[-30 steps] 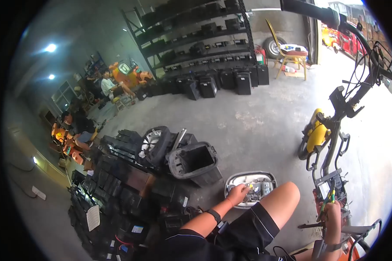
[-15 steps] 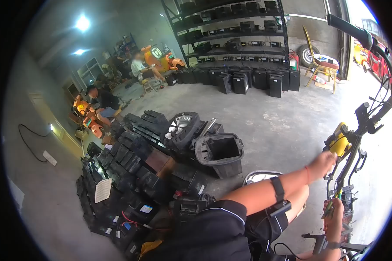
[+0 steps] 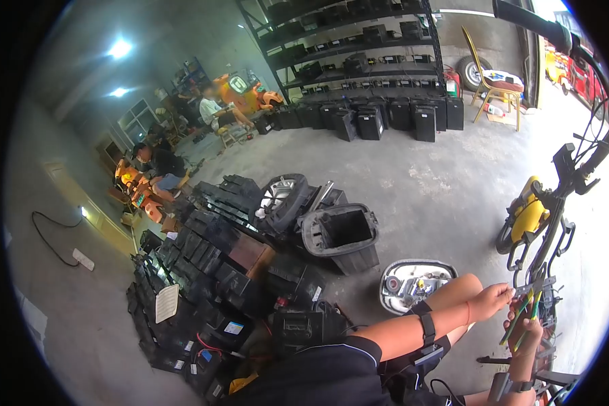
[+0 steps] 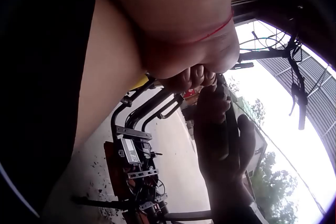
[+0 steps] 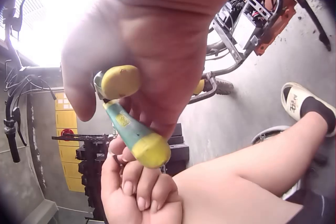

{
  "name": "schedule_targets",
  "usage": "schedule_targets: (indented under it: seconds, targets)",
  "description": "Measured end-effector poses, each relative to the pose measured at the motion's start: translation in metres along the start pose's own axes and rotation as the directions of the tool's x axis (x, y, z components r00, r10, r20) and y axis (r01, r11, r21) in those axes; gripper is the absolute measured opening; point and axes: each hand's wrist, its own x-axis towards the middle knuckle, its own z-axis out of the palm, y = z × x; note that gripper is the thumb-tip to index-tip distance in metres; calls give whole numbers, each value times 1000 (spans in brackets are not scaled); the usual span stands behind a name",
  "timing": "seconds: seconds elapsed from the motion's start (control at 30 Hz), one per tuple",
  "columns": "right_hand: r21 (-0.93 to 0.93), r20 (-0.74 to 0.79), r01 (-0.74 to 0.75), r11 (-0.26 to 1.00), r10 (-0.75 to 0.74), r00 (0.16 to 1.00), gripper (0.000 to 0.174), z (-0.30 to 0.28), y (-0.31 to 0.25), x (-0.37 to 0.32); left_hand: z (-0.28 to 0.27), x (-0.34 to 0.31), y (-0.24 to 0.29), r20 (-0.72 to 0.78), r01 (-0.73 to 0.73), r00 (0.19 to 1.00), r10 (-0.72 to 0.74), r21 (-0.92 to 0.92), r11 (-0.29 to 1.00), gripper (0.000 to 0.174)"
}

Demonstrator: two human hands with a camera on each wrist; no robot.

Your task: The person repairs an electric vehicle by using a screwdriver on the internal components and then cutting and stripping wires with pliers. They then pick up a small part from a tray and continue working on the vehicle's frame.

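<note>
My left hand (image 3: pixel 492 302) is beside the right one, its thumb and fingertips pinched on what looks like a small part, too hidden to name. In the right wrist view, the fingers of this left hand (image 5: pixel 142 187) are curled below the tool. My right hand (image 3: pixel 526 333) grips green-and-yellow pliers (image 3: pixel 534 306), its fingers round the handles. The yellow handle ends (image 5: pixel 152 149) stick out from the palm in the right wrist view. Behind both hands stands the bare frame (image 4: pixel 139 150) of a two-wheeler. The pliers' tips are hard to make out.
A light tray (image 3: pixel 388 298) of metal parts lies by the knee. Left of it stand an open black bin (image 3: pixel 369 254) and many piled black cases (image 3: pixel 233 284). Handlebars (image 3: pixel 531 20) rise at upper right. Two people sit far back left, near black shelves (image 3: pixel 352 44).
My left hand has left the parts tray, swung right past the frame and come down beside the pliers. The right hand still grips the pliers, now raised slightly. The head view has shifted.
</note>
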Motion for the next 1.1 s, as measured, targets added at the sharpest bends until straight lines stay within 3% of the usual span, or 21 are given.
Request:
schedule_targets:
  seconds: [0.2,0.27,0.33,0.43,0.6,0.67,0.7,0.77,0.8,0.83,1.0,1.1]
  targets:
    - [170,-60,86,982,-76,995,65,2,4,13,-6,31,16,120,-48,991,67,-154,987,33]
    - [271,-100,154,950,-132,986,62,9,0,14,-4,37,22,172,76,984,-47,-167,983,37]
    - [267,-43,147,952,-141,989,61,2,0,16,3,33,24,203,121,976,-79,-201,972,41]
    - [290,-191,202,936,-150,970,53,-5,5,14,17,28,43,260,232,958,-122,-449,863,40]
    - [280,-84,156,947,-138,987,53,-22,-8,4,28,32,36,301,236,949,-99,-465,853,35]
    - [371,-49,199,907,-195,980,56,8,-20,-1,33,42,12,194,73,981,-20,-271,960,31]
    - [367,-58,206,907,-199,978,56,0,-21,-2,31,42,6,213,36,976,44,-356,934,31]
    - [390,71,186,902,-231,970,60,-17,-19,-1,28,37,25,244,58,969,37,-370,927,32]
    - [390,65,189,901,-232,970,60,-22,-19,-1,27,34,39,265,72,964,34,-381,922,32]
    - [386,67,192,902,-235,970,60,-24,-19,-1,27,30,53,296,181,953,-61,-395,901,32]
    - [343,25,196,919,-218,976,61,-22,-24,0,35,33,42,287,185,956,-68,-401,897,26]
    - [352,-94,195,915,-172,981,65,-22,-25,3,35,34,38,258,159,965,-54,-408,899,22]
